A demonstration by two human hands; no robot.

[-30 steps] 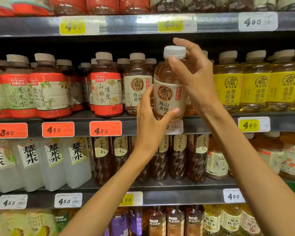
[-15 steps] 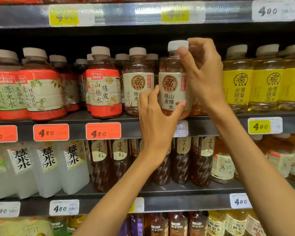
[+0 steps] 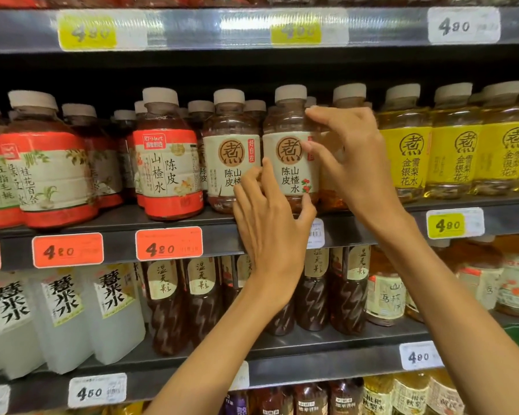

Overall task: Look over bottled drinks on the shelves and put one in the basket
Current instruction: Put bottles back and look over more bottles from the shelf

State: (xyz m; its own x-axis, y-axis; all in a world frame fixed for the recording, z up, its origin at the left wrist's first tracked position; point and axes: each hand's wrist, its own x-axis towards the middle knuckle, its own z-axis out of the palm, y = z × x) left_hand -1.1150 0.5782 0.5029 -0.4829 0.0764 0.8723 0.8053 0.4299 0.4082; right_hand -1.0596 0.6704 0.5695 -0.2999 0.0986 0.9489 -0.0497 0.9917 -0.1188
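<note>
Supermarket shelves of grey metal fill the view, each front edge carrying a clear plastic strip with paper price tags in yellow, white and orange. On the middle shelf (image 3: 162, 232) stand rows of squat, round-shouldered plastic bottles with pale ribbed caps. One brown bottle (image 3: 291, 163) with a cream wrap label and a round brown seal stands upright at the shelf's front edge, just beside a twin bottle (image 3: 228, 151) on its left.

Both hands are at this bottle, one on each side. The left hand (image 3: 270, 223) reaches up from below, its fingertips against the lower left of the label and its thumb against the lower right, loosely cupping the base. The right hand (image 3: 351, 166) comes in from the right with fingers spread and lightly bent; its fingertips touch the bottle's shoulder and upper label. Whether either hand truly grips cannot be told; the fingers look relaxed.

Left of the twin stands a red-labelled bottle (image 3: 168, 169) of dark drink, then more red-and-cream ones. To the right are yellow-labelled bottles (image 3: 408, 157) of clear golden liquid. On the shelf below, milky square-sided bottles (image 3: 114, 313) sit at the left, and slim dark bottles (image 3: 168, 307) with spiral-ridged bodies stand in the middle.
</note>
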